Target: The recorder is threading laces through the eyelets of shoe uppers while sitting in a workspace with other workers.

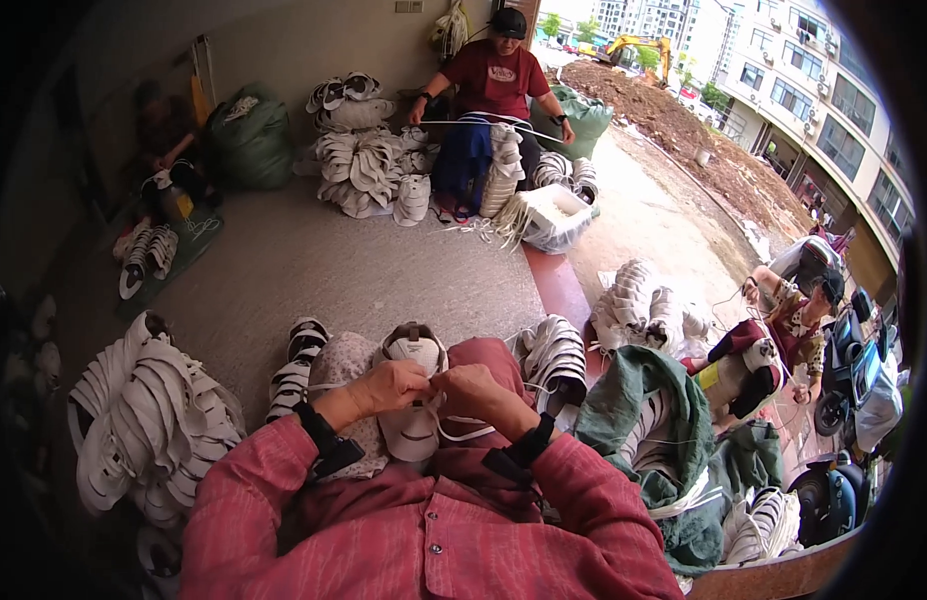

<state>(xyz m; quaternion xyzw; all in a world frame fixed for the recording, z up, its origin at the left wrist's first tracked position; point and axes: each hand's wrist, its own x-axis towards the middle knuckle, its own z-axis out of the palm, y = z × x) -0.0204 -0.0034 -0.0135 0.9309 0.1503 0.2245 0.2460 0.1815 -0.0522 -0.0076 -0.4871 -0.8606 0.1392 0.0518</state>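
A white shoe upper [412, 352] lies across my lap, toe pointing away. My left hand [389, 386] and my right hand [471, 388] meet over its middle, fingers pinched on a white lace [462, 433] that trails down to the right. Both wrists wear black bands below red sleeves. Part of the upper is hidden under my fingers.
Stacks of white uppers sit at my left [149, 420], by my right knee [554, 355] and further right [639, 300]. A person in a red shirt [499, 75] sits opposite among more stacks; another person [799, 320] sits at right. Green sacks [649, 400] lie beside me.
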